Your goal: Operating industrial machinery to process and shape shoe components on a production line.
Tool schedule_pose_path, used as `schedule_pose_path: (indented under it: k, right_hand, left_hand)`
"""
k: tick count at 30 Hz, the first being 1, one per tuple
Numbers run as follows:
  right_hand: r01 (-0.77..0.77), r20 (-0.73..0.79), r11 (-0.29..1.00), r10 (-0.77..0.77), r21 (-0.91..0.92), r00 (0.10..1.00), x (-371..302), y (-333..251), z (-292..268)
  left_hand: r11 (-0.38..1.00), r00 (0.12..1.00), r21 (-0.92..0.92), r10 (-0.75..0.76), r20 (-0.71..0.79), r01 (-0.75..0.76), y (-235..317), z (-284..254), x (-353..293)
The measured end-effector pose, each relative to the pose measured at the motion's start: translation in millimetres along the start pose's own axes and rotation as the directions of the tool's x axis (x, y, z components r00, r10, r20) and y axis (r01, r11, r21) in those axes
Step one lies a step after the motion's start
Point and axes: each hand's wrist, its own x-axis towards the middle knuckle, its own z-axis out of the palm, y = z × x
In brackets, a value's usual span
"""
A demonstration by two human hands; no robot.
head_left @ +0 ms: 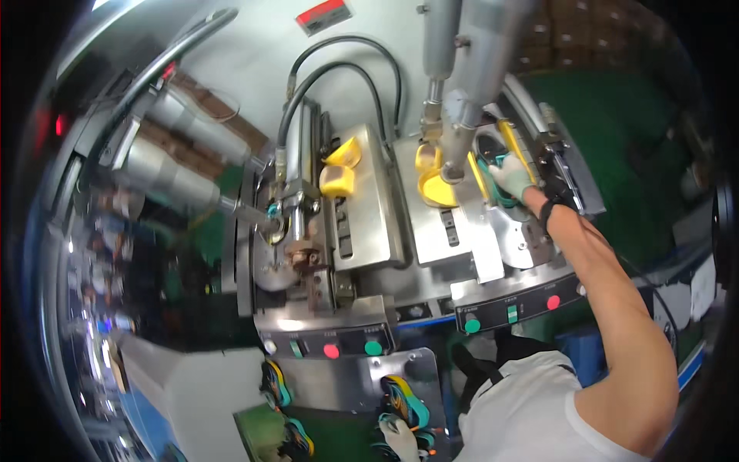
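At the right-hand station of the metal machine, my right hand (512,178), in a pale glove, closes over a dark-and-teal shoe (487,146) lying between yellow pads (516,148). My left hand (401,440), also gloved, is low in the picture at a colourful shoe (406,400) with a teal, yellow and orange sole. Its fingers look curled against a shoe there, partly hidden by the lower edge. Another shoe (275,383) and a further one (299,437) lie to the left.
Control panels with a red button (553,302) and a green button (372,348) line the machine's front. Grey cylinders (443,46) hang over the right station. Yellow moulded pads (337,181) sit on the metal plates. Black hoses (339,65) arch behind. Stacked boxes (573,35) stand at the far right.
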Motion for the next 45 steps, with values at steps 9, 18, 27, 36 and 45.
schedule_pose_path:
  k: [9, 18, 27, 36, 45]
  right_hand:
    - [0.040, -0.021, 0.999, -0.040, -0.016, 0.999, -2.7, 5.7, 0.9]
    - [0.144, -0.011, 0.988, -0.144, 0.053, 0.990, 44.6, 58.8, 7.4]
    - [0.483, -0.077, 0.745, -0.509, 0.461, 0.858, -256.7, -101.9, -36.4]
    - [0.707, 0.370, 0.670, -0.612, -0.226, 0.698, -388.1, -64.4, 72.7]
    - [0.374, 0.859, 0.838, -0.484, 0.398, 0.169, -649.7, -224.3, 133.0]
  left_hand:
    - [0.826, 0.905, 0.460, -0.131, -0.404, 0.325, -202.8, 101.1, -28.1]
    - [0.975, 0.932, 0.181, -0.056, -0.359, 0.129, -128.7, 91.9, -21.8]
    - [0.903, 0.783, -0.426, -0.231, -0.578, -0.048, -144.7, -9.3, -106.4]
    - [0.871, 0.758, -0.383, -0.467, -0.455, 0.307, -218.4, 40.1, -72.4]
    - [0.903, 0.888, -0.343, -0.362, -0.284, 0.258, -241.8, -12.9, -36.2]
